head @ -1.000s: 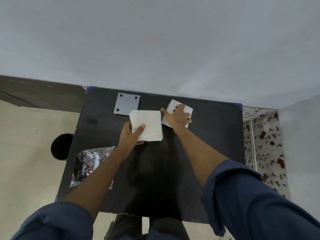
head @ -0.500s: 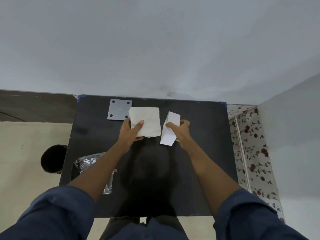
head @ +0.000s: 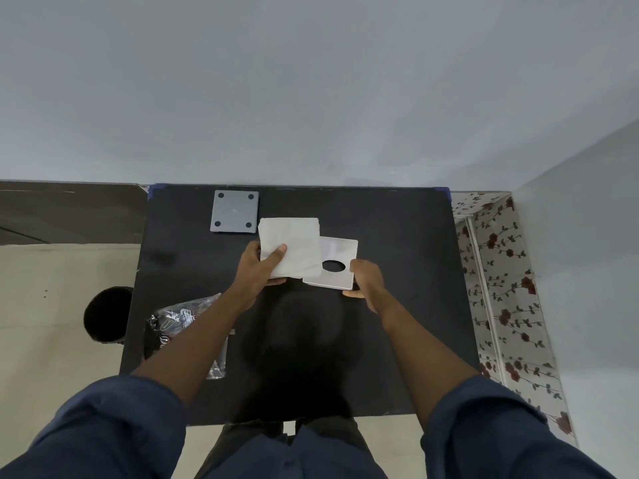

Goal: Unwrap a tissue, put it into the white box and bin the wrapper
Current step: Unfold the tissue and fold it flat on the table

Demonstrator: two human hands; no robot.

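My left hand point(head: 260, 271) pinches a square stack of white tissue point(head: 292, 245) by its near left corner, above the black table point(head: 397, 305). My right hand point(head: 367, 283) holds the white box point(head: 340, 252) at its near right corner; the face turned up has an oval hole. The tissue's right edge overlaps the box's left side. A crumpled clear wrapper point(head: 179, 323) with dark print lies on the table's left part, partly hidden under my left forearm.
A grey square plate point(head: 234, 211) with four dark dots lies at the table's far left. A round black bin point(head: 105, 314) stands on the floor left of the table. A flowered cloth point(head: 498, 271) hangs at the right.
My right hand has turned the white box from on edge to flat, its holed face now up. My left hand has carried the tissue right, over the box's left side.
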